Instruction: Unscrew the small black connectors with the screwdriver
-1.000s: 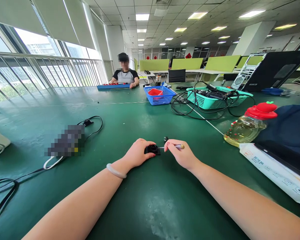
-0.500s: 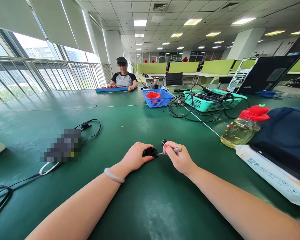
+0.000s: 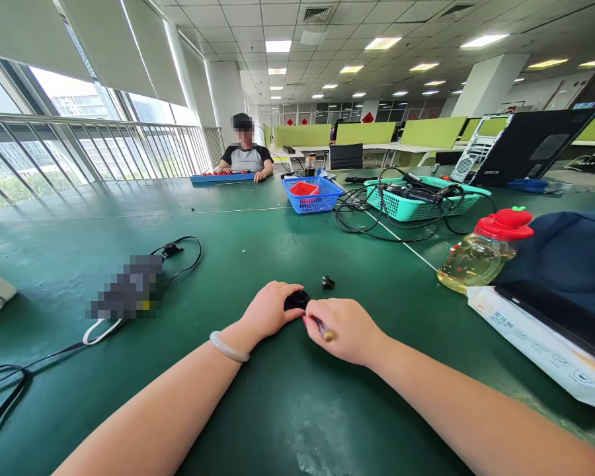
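Observation:
My left hand (image 3: 269, 309) grips a small black device (image 3: 296, 299) with a rounded front and holds it on the green table. Close against its right side, my right hand (image 3: 348, 328) is closed around a slim screwdriver (image 3: 323, 328) with a gold-coloured end cap. The cap points down towards me, and the tip is hidden behind my fingers. Just beyond my right hand lies a small black part (image 3: 328, 282), loose on the tabletop.
A cabled, pixelated dark object (image 3: 129, 287) lies at left. Behind are a blue basket (image 3: 313, 201) and a turquoise basket (image 3: 410, 210) with tangled black cables. At right stand a red-lidded bottle (image 3: 478, 254) and a white packet (image 3: 535, 344). A person (image 3: 246, 155) sits across the table.
My right hand has moved left and turned, bringing the screwdriver up against the black device. The small black part behind it now shows fully. My left hand stays in place.

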Motion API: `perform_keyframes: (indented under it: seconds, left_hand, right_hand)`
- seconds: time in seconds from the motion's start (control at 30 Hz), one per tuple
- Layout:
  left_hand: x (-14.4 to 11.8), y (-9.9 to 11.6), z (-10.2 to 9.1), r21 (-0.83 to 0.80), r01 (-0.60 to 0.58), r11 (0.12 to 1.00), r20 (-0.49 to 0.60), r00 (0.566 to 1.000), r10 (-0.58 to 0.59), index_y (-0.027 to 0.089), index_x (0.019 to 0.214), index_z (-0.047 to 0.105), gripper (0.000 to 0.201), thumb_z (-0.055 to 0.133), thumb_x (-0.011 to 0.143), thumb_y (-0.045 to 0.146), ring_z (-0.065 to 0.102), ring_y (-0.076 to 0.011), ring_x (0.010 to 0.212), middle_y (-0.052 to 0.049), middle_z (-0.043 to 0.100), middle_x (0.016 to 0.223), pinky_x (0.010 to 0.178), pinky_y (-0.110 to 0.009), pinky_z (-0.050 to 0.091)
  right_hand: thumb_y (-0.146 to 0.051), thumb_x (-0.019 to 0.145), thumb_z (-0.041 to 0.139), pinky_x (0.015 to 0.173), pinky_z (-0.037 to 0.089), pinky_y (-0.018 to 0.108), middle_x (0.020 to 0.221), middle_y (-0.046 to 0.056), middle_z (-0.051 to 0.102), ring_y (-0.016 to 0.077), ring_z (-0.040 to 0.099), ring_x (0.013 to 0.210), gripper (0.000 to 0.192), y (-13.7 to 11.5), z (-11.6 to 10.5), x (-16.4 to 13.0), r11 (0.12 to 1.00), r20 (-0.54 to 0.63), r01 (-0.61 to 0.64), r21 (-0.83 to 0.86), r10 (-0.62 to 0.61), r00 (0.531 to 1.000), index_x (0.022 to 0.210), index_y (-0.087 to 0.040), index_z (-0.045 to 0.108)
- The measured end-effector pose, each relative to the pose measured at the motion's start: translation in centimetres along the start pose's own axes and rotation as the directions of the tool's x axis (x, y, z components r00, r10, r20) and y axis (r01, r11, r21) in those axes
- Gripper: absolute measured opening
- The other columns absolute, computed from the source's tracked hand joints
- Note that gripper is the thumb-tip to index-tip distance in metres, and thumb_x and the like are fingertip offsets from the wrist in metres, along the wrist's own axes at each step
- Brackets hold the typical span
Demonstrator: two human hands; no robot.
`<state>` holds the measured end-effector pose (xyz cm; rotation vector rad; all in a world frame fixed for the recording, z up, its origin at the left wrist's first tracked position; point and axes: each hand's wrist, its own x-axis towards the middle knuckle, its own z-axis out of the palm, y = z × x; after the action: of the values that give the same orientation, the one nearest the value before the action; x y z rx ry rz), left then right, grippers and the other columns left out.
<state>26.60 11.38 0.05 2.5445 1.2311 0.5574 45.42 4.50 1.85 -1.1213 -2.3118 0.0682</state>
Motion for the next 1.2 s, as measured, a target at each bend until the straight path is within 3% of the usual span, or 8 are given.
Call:
perform_keyframes:
  seconds: [0.17, 0.33, 0.43, 0.5, 0.73, 0.93, 1.03, 1.2]
  left_hand:
    - [0.0, 0.1, 0.0, 0.0, 0.021, 1.0, -0.013, 1.0, -0.021, 0.023, 0.123, 0.064, 0.043, 0.068, 0.082, 0.036, 0.062, -0.0267, 0.106, -0.007, 0.069, 0.115, 0.096, -0.041, 0.049]
    - [0.0, 0.2, -0.1, -0.005, 0.022, 1.0, 0.005, 1.0, -0.022, 0.024, 0.124, 0.063, 0.046, 0.068, 0.082, 0.041, 0.062, -0.0273, 0.105, -0.007, 0.07, 0.115, 0.093, -0.041, 0.05]
    - [0.0, 0.3, -0.2, -0.004, 0.032, 0.999, 0.016, 0.999, -0.032, 0.024, 0.125, 0.063, 0.047, 0.069, 0.082, 0.039, 0.063, -0.0269, 0.102, -0.007, 0.072, 0.112, 0.09, -0.04, 0.051]
    - [-0.1, 0.4, -0.2, 0.004, 0.031, 1.0, 0.03, 0.999, -0.031, 0.024, 0.127, 0.062, 0.047, 0.068, 0.082, 0.039, 0.063, -0.0264, 0.101, -0.007, 0.072, 0.11, 0.09, -0.039, 0.051]
    - [-0.1, 0.6, -0.3, 0.066, 0.023, 0.998, 0.051, 0.998, -0.026, 0.025, 0.13, 0.06, 0.049, 0.067, 0.084, 0.04, 0.062, -0.0253, 0.101, -0.007, 0.072, 0.108, 0.09, -0.037, 0.05]
    - [-0.1, 0.8, -0.5, 0.1, -0.048, 0.994, 0.054, 0.998, 0.043, 0.02, 0.131, 0.059, 0.05, 0.069, 0.084, 0.036, 0.061, -0.0251, 0.103, -0.008, 0.072, 0.112, 0.094, -0.038, 0.049]
    - [-0.1, 0.7, -0.6, 0.121, -0.056, 0.991, 0.056, 0.997, 0.049, 0.02, 0.131, 0.059, 0.05, 0.068, 0.085, 0.038, 0.062, -0.0248, 0.101, -0.008, 0.072, 0.109, 0.092, -0.037, 0.049]
    - [-0.1, 0.7, -0.6, 0.132, -0.036, 0.991, 0.056, 0.998, 0.029, 0.021, 0.13, 0.059, 0.051, 0.068, 0.084, 0.041, 0.062, -0.0253, 0.097, -0.008, 0.073, 0.105, 0.088, -0.037, 0.05]
  right_hand:
    - [-0.026, 0.081, 0.058, 0.054, 0.029, 0.026, 0.062, -0.001, 0.057, 0.013, 0.044, 0.054, 0.014, 0.7, 0.4, -0.2, 0.992, 0.117, 0.105, 0.068, -0.112, 0.987, 0.07, -0.021, 0.053]
    - [-0.038, 0.093, 0.044, 0.053, 0.032, 0.025, 0.055, -0.003, 0.046, 0.0117, 0.041, 0.052, 0.033, 1.9, -0.3, 0.2, 0.848, -0.096, -0.189, 0.494, 0.27, 0.958, 0.066, -0.021, 0.053]
    - [-0.045, 0.093, 0.041, 0.048, 0.029, 0.026, 0.049, -0.005, 0.037, 0.0118, 0.036, 0.047, 0.039, 2.5, -0.5, 0.3, 0.659, -0.091, -0.261, 0.705, 0.45, 0.889, 0.064, -0.021, 0.052]
    - [-0.045, 0.093, 0.042, 0.047, 0.028, 0.026, 0.049, -0.005, 0.037, 0.0119, 0.036, 0.047, 0.038, 2.6, -0.4, 0.2, 0.608, -0.057, -0.26, 0.75, 0.451, 0.891, 0.065, -0.021, 0.053]
    - [-0.024, 0.09, 0.042, 0.059, 0.038, 0.026, 0.063, -0.001, 0.056, 0.0125, 0.049, 0.058, 0.026, 1.7, -0.5, 0.1, 0.867, -0.065, -0.079, 0.492, 0.127, 0.99, 0.068, -0.02, 0.057]
    - [-0.023, 0.088, 0.044, 0.06, 0.039, 0.025, 0.065, -0.001, 0.058, 0.0125, 0.051, 0.06, 0.024, 1.2, -0.5, 0.3, 0.876, 0.004, -0.108, 0.469, 0.12, 0.993, 0.068, -0.02, 0.056]
    - [-0.032, 0.088, 0.045, 0.054, 0.036, 0.025, 0.058, -0.003, 0.049, 0.0118, 0.044, 0.054, 0.026, 1.6, -0.1, 0.6, 0.763, 0.073, -0.266, 0.588, 0.278, 0.958, 0.067, -0.02, 0.056]
    - [-0.049, 0.082, 0.052, 0.042, 0.028, 0.024, 0.048, -0.006, 0.039, 0.0096, 0.036, 0.041, 0.033, 2.8, 0.8, 1.2, 0.353, 0.256, -0.457, 0.816, 0.488, 0.834, 0.067, -0.02, 0.056]
